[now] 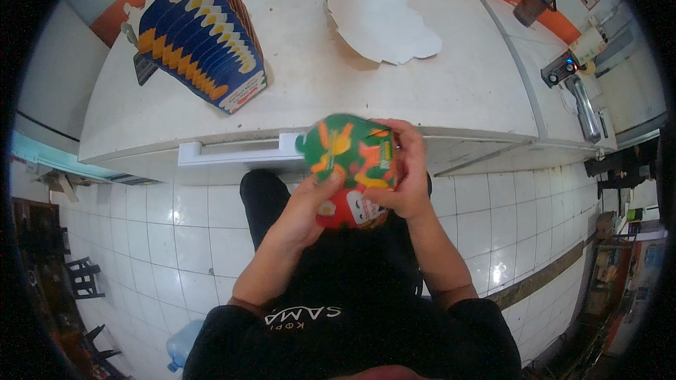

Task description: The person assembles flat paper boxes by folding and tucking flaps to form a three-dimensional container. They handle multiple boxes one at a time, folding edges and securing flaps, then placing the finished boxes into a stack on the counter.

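Note:
A flat printed cardboard box (pixel 350 158), green, orange and red, is held up in front of my chest by both hands. My left hand (pixel 310 200) grips its lower left side with the thumb on the printed face. My right hand (pixel 403 169) holds the right edge, its fingers curled over the top corner. The box hangs just in front of the white counter's edge (pixel 232 151).
On the white counter, a fanned stack of blue and yellow flat cartons (pixel 201 42) lies at the back left, and a white unfolded carton (pixel 384 24) at the back middle. A silver appliance (pixel 574 91) stands at the right. White tiled floor lies below.

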### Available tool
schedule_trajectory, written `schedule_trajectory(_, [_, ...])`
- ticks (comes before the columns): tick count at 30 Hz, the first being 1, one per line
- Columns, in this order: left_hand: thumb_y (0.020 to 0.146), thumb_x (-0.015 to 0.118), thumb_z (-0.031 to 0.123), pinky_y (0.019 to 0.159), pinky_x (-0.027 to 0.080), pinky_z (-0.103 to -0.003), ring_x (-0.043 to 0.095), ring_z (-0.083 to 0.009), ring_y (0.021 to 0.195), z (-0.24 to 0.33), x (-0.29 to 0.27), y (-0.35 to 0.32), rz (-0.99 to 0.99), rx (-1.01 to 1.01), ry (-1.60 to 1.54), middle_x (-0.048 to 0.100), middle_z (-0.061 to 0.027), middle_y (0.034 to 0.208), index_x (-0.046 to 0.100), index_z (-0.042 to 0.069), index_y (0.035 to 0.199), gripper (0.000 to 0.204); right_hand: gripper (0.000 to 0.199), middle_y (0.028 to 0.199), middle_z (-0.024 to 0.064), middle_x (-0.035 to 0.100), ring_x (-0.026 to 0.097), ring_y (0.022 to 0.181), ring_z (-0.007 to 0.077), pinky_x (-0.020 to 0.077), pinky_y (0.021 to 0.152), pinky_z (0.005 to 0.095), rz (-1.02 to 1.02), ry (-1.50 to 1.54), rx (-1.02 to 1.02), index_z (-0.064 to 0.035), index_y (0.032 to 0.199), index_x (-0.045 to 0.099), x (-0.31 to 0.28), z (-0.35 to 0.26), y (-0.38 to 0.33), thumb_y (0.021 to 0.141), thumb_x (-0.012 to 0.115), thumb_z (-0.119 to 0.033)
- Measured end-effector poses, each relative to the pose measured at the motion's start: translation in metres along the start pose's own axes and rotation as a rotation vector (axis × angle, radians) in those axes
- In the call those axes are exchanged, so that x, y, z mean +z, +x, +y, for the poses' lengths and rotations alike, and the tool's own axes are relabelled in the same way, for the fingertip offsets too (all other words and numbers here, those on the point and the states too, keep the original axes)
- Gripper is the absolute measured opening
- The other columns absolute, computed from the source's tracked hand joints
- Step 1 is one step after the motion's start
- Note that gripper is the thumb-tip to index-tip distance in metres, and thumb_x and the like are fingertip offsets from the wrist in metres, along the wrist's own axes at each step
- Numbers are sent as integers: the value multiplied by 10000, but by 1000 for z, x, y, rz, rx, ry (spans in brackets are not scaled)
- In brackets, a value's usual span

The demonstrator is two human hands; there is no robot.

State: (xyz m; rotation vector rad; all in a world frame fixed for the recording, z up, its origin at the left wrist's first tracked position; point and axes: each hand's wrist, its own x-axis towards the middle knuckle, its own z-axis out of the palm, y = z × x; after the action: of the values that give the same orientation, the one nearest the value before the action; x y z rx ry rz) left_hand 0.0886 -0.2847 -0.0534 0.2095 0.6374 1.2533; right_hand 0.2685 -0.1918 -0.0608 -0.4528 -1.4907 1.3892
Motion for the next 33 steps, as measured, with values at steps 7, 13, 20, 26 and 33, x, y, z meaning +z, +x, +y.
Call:
schedule_trajectory(7, [816, 849, 130, 1003, 463, -433, 607, -348, 1073, -23, 4, 6, -202, 834, 1416, 656, -175, 1202, 654, 9, 1253, 493, 619, 1450, 164, 442, 464, 1369, 269, 436, 1128, 400, 749, 414, 82, -15, 1483, 369, 14, -18, 19, 948, 674, -64])
schedule_trajectory(13, [821, 760, -12, 792, 506, -418, 620, -353, 930, 4, 32, -1, 150, 999, 1378, 682, -180, 1006, 691, -26, 987, 181, 521, 1532, 190, 426, 393, 1450, 298, 392, 1140, 401, 568, -589, -200, -28, 1398, 524, 6, -16, 16, 941, 732, -172])
schedule_trajectory(20, [779, 745, -63, 770, 490, -393, 614, -344, 915, 44, 68, -9, 9, 1263, 1639, 665, -141, 1050, 674, -6, 955, 198, 381, 1403, 82, 650, 461, 1415, 321, 259, 1200, 529, 30, -1053, -363, -91, 1202, 764, 13, -65, 15, 845, 796, -219])
schedule_trajectory(26, [819, 778, -14, 825, 496, -371, 609, -270, 953, 34, 71, -8, 157, 1242, 1380, 631, -104, 1053, 652, 10, 1028, 245, 275, 1162, 111, 769, 652, 1170, 309, 366, 1132, 499, -21, -760, -429, -58, 1132, 782, 10, -63, 28, 868, 707, -51])
schedule_trajectory(33, [920, 783, 157, 955, 541, -347, 677, -215, 1069, 43, 71, -22, 107, 680, 751, 683, -119, 1142, 569, -17, 1261, 439, 257, 985, 127, 738, 688, 920, 198, 531, 851, 320, 434, -385, -288, -13, 1088, 781, 12, -62, 16, 851, 693, 30])
